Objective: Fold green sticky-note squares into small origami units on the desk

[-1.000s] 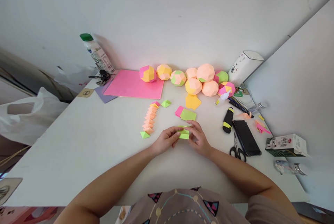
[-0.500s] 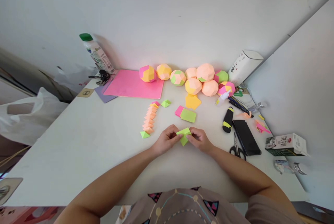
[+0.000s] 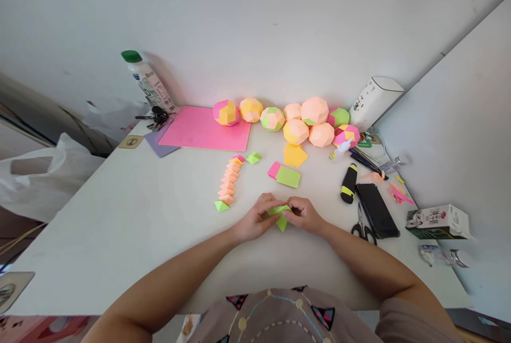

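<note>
Both of my hands pinch a small folded green paper piece (image 3: pixel 281 217) just above the white table (image 3: pixel 131 226). My left hand (image 3: pixel 255 219) grips its left side with closed fingers. My right hand (image 3: pixel 305 215) holds the right side, fingers pressed together. Just beyond them lies a green sheet (image 3: pixel 288 176) on a pink one. To the left runs a row of folded peach paper units (image 3: pixel 228 182) with a green unit (image 3: pixel 221 206) at its near end.
Several paper polyhedron balls (image 3: pixel 295 119) line the wall, beside a pink paper pad (image 3: pixel 203 129) and a bottle (image 3: pixel 147 82). At the right lie a black marker (image 3: pixel 348 184), a phone (image 3: pixel 377 210), scissors (image 3: pixel 362 230) and a small carton (image 3: pixel 437 221).
The green paper went from a flat rectangle to a pointed, diamond-like fold. My hands drew closer together around it and shifted slightly toward me.
</note>
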`<move>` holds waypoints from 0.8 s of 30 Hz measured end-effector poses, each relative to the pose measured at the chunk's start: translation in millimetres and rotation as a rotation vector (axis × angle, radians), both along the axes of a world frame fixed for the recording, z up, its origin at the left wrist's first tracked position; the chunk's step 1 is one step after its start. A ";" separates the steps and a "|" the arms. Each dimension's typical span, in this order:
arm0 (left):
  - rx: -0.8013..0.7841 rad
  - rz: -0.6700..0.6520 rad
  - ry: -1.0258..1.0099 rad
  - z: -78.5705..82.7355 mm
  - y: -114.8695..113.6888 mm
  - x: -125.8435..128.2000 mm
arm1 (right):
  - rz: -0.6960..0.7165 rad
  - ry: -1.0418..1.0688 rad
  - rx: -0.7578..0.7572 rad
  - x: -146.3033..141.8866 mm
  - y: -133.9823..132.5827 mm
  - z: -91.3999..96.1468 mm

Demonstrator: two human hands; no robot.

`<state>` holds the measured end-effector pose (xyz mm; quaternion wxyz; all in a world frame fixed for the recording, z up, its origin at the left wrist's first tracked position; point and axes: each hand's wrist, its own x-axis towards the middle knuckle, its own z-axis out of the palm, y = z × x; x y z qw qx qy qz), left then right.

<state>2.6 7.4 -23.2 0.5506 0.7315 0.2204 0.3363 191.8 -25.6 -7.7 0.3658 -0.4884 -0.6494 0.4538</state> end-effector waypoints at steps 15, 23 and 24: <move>0.087 -0.101 0.165 15.7 4.0 -1.1 | 0.042 0.007 0.052 0.7 -0.6 -0.5; -0.118 -0.046 0.080 5.3 1.4 -2.6 | 0.048 0.102 0.017 1.7 0.0 0.0; -0.159 -0.051 0.062 3.9 1.0 -2.4 | 0.048 0.111 0.015 1.9 0.1 0.2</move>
